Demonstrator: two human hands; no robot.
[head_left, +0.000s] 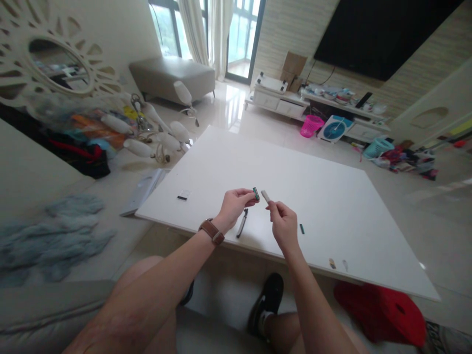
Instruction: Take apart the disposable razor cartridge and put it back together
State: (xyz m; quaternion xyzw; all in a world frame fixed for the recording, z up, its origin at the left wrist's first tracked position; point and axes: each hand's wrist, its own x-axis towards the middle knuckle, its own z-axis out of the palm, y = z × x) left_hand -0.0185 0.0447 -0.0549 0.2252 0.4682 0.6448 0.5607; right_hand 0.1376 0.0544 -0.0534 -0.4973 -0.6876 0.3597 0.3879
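- The white table (317,182) spreads under both your hands, reaching well past them ahead and to the right.
- The grey bench (173,78) stands far beyond your left hand, off to its left.
- The black television (379,34) hangs on the wall far ahead of your right hand, to its right.
- The pink basket (311,126) sits on the floor, well beyond your right hand.
- Your left hand (236,204) is closed, pinching a green razor head at the fingertips.
- Your right hand (284,221) is curled, gripping a pale stick between thumb and fingers, its free end pointing toward your left hand.
- The brown wristband (212,231) circles your wrist behind the left hand.
- The grey-and-black handle (242,223) lies slanted on the table between your hands, nearer the left.
- The clear case (183,195), dark along one edge, lies left of your left hand, well apart.
- The pale stick (265,196) reaches out of your right hand, its tip just beside the razor head.
- The green razor head (256,193) is held up at your left fingertips, apart from the stick.
- The green strip (302,229) lies just right of your right hand.
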